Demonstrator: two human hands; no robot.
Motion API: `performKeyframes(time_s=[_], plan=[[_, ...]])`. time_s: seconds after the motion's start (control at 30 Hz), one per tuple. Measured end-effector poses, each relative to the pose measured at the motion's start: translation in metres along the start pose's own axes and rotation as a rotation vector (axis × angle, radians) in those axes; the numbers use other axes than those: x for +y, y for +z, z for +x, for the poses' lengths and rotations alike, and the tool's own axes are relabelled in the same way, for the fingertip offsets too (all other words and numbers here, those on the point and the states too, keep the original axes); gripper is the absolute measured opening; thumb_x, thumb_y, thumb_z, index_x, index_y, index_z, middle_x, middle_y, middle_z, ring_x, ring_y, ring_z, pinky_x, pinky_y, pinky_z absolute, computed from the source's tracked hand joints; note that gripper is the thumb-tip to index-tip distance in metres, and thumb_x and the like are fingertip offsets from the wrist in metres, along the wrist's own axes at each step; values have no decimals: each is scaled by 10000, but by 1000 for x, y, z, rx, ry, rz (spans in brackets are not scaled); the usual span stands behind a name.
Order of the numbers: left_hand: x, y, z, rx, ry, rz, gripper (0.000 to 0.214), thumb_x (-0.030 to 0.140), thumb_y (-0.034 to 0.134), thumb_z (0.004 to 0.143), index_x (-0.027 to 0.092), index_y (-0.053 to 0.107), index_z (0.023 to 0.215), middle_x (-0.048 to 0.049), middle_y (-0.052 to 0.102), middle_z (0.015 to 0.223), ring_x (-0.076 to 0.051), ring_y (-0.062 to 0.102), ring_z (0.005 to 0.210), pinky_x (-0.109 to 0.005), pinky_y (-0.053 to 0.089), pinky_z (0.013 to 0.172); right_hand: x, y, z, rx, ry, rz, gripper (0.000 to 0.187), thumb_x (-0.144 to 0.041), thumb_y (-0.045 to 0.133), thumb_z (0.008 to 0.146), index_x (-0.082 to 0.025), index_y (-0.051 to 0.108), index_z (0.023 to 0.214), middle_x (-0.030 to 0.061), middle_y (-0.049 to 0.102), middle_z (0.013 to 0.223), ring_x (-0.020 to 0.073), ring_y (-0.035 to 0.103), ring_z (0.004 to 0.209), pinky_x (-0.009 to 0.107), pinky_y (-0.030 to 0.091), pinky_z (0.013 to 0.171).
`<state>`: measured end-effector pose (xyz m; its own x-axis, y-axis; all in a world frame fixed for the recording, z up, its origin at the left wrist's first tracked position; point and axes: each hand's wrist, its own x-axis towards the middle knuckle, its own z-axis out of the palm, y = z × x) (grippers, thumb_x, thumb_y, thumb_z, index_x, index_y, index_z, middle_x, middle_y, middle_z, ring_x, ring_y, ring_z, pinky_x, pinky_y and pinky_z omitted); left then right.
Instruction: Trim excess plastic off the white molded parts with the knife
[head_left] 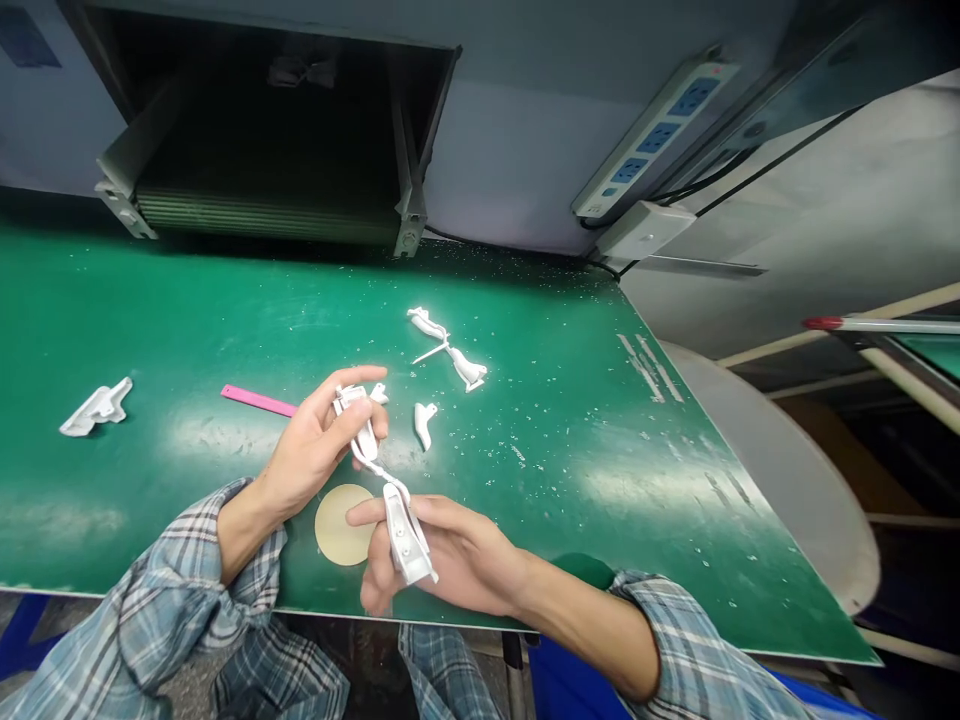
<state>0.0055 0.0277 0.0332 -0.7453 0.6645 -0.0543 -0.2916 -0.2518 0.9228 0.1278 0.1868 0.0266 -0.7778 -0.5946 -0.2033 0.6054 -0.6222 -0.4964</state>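
Note:
A white moulded plastic part (406, 540) spans both hands: two hollow, trough-like pieces joined by a thin curved runner. My left hand (319, 440) pinches the upper piece between thumb and fingers. The lower piece rests against the curled fingers of my right hand (469, 555), its hollow side with small round marks facing up. Both hands are above the green table (570, 500). Just beyond them lie a small white piece (424, 426) and a pair of white pieces on a runner (448, 345). Another small white piece (379, 393) shows partly behind my left fingers.
A pink strip (257, 400) lies left of my left hand, and a round yellowish disc (341, 525) sits below it. Further left is a white plastic piece (97, 406). A conveyor (270, 212) opens at the back; a power strip (652, 140) hangs right. White crumbs dot the table.

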Motion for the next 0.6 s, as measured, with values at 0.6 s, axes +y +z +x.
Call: performKeyframes(time_s=[0.6], plan=[[-2, -8, 2, 61, -64, 86, 638, 352, 784, 935, 221, 488, 1484, -149, 690, 1358, -234, 704, 1138, -329, 552, 978, -8, -8, 4, 143, -173, -443, 508, -583, 659, 979, -134, 654, 1215, 56, 718, 869, 175, 699, 792, 331, 534, 804]])
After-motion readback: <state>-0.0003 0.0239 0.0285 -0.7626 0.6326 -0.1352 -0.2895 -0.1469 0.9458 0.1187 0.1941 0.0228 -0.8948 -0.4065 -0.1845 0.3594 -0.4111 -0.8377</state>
